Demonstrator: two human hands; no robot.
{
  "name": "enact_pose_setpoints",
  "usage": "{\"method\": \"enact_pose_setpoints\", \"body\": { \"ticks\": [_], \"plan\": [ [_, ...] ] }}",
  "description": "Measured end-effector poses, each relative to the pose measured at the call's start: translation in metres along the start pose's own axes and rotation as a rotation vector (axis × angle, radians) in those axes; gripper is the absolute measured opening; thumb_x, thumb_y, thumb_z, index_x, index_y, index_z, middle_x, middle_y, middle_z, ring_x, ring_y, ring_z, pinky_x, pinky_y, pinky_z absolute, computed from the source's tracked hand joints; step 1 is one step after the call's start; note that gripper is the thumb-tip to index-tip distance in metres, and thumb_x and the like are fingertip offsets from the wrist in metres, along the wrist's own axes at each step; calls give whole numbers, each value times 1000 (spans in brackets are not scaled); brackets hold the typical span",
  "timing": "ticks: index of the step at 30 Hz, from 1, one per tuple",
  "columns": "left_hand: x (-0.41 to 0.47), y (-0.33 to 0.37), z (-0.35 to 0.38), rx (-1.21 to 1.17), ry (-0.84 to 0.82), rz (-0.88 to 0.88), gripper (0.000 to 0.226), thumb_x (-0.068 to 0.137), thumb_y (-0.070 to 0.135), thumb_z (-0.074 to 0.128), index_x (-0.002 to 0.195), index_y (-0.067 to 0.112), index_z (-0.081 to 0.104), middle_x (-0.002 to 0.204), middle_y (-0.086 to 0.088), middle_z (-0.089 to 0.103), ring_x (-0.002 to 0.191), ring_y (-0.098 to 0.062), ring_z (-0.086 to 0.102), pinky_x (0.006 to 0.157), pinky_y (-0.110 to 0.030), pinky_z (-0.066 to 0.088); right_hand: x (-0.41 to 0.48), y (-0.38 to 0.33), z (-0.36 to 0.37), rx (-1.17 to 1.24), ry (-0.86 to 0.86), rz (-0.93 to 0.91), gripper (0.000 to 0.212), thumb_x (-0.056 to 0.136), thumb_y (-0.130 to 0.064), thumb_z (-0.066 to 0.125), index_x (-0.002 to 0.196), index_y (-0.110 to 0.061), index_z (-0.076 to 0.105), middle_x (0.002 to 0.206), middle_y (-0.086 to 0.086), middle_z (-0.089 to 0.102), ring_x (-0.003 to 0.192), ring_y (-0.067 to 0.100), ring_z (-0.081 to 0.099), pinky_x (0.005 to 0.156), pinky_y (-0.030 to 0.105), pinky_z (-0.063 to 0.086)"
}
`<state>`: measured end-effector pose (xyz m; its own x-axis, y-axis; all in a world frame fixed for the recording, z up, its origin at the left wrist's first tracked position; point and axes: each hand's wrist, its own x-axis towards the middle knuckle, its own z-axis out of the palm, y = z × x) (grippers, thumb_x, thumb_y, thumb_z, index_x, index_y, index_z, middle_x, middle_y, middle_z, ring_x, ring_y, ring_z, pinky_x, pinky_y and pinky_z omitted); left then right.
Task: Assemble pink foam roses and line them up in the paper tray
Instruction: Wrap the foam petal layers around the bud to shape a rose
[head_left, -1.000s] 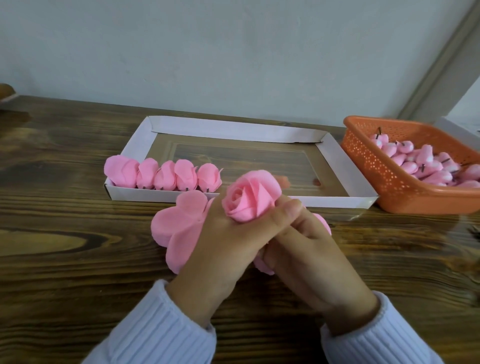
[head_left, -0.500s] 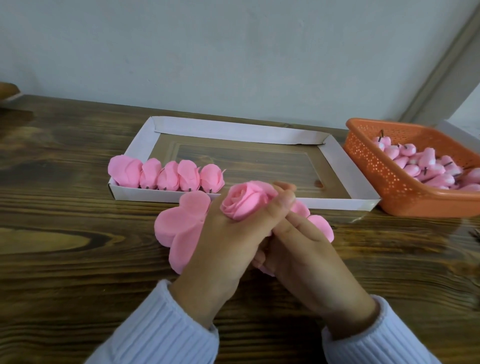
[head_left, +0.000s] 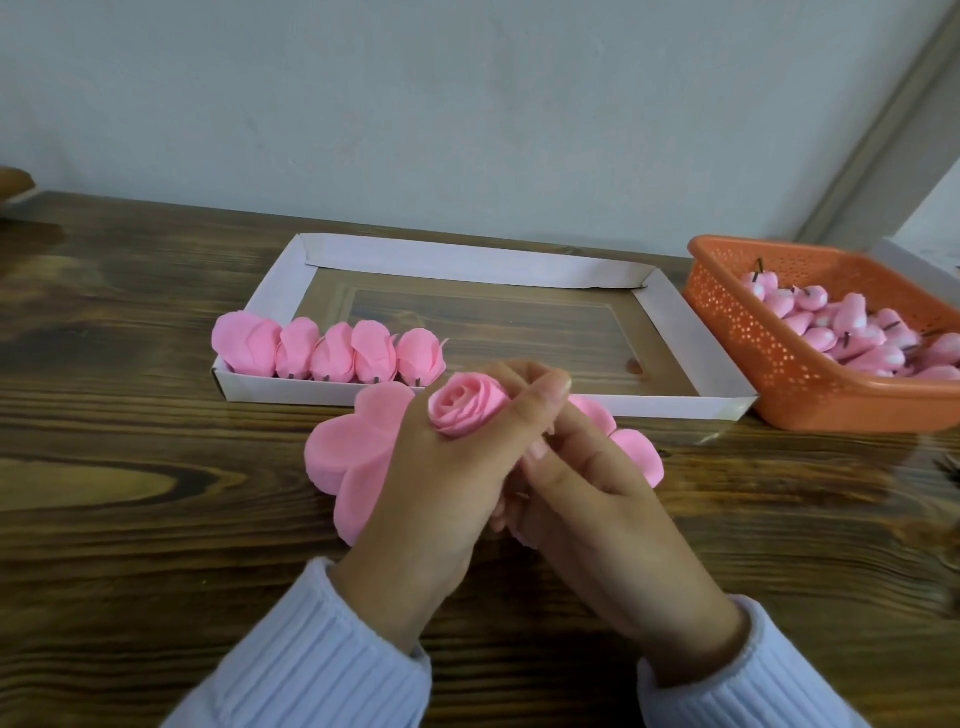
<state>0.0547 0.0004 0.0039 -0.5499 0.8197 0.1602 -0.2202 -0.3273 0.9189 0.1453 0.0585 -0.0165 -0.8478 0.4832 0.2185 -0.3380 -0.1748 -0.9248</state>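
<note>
My left hand (head_left: 447, 483) grips a pink foam rose (head_left: 464, 406), its rolled centre facing up between thumb and fingers. My right hand (head_left: 597, 499) sits just right of it, fingers curled in under the rose's base; what they pinch is hidden. A stack of flat pink foam petals (head_left: 353, 447) lies on the table under both hands, showing at left and right. The white paper tray (head_left: 691, 353) lies beyond, with several finished roses (head_left: 332, 351) lined along its near left edge.
An orange perforated basket (head_left: 769, 364) at the right holds several pink rose buds with short dark stems. The dark wooden table (head_left: 130, 519) runs back to a pale wall. A brown object (head_left: 13, 182) sits at the far left edge.
Both hands have lowered the rose toward the petal stack, and the rose has tilted so its centre faces up more. The right fingers have tucked closer under it.
</note>
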Motion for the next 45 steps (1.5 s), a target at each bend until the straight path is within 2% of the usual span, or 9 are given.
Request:
{"method": "enact_pose_setpoints", "body": {
  "ticks": [3, 8, 12, 18, 23, 27, 31, 37, 45],
  "plan": [
    [0, 0, -2, 18, -35, -1, 29, 57, 45, 72, 67, 18, 68, 71, -2, 67, 45, -27, 51, 36, -19, 37, 0, 0, 0, -84, 10, 3, 34, 90, -22, 59, 124, -21, 58, 72, -2, 58, 59, 10, 48, 55, 23, 42],
    [-1, 0, 0, -12, -75, -95, 30, 58, 46, 74, 76, 21, 72, 61, -18, 59, 30, -20, 42, 38, -23, 43, -1, 0, 1, 38, 14, 86, 28, 94, -27, 44, 86, -26, 70, 61, -2, 55, 50, 10, 46, 48, 20, 37],
    [1, 0, -1, 26, -22, -70, 23, 66, 38, 73, 74, 16, 70, 49, -11, 53, 26, -12, 36, 32, -16, 34, 0, -3, 1, 95, -21, 55, 29, 87, -25, 57, 115, -23, 64, 70, 1, 58, 59, 9, 52, 54, 19, 44],
    [-3, 0, 1, 10, -60, -62, 35, 55, 54, 66, 76, 28, 76, 53, 0, 64, 28, -7, 39, 32, -14, 32, 1, -3, 1, 125, -9, 108, 23, 88, -33, 51, 89, -20, 71, 65, 0, 58, 56, 11, 49, 53, 21, 38],
    [1, -2, 0, -5, 35, -28, 30, 58, 46, 75, 68, 18, 71, 63, -11, 65, 31, -13, 40, 32, -14, 31, 1, -4, 0, 167, -17, 129, 25, 89, -23, 52, 111, -19, 65, 70, 5, 61, 62, 13, 59, 58, 23, 49],
    [0, -2, 0, 23, 36, -35, 38, 55, 56, 68, 63, 19, 68, 74, -25, 64, 49, -29, 48, 36, -18, 35, 0, -8, 0, 62, -13, 96, 28, 89, -9, 51, 115, -14, 54, 71, -5, 63, 61, 7, 56, 59, 19, 47],
    [2, 0, -4, -61, -24, -45, 32, 65, 51, 69, 53, 23, 60, 73, -1, 69, 46, -25, 49, 36, -19, 38, -1, -8, 2, -123, 36, 44, 16, 88, -7, 54, 104, -4, 54, 64, -4, 61, 53, 4, 55, 52, 14, 44],
    [8, -3, -4, -241, -15, 8, 26, 78, 37, 64, 57, 23, 59, 56, 5, 52, 52, -12, 53, 49, -27, 39, -4, -7, 0, -751, 132, -122, 19, 92, -24, 52, 75, -29, 53, 52, -5, 57, 41, 4, 50, 48, 12, 37],
    [10, -3, -6, -431, -28, -63, 12, 72, 26, 72, 62, 23, 65, 52, 4, 51, 46, -9, 53, 40, -20, 44, -3, -8, -4, -853, 155, -184, 20, 91, -24, 57, 74, -13, 60, 52, 1, 58, 43, 9, 53, 49, 22, 44]
  ]
}}
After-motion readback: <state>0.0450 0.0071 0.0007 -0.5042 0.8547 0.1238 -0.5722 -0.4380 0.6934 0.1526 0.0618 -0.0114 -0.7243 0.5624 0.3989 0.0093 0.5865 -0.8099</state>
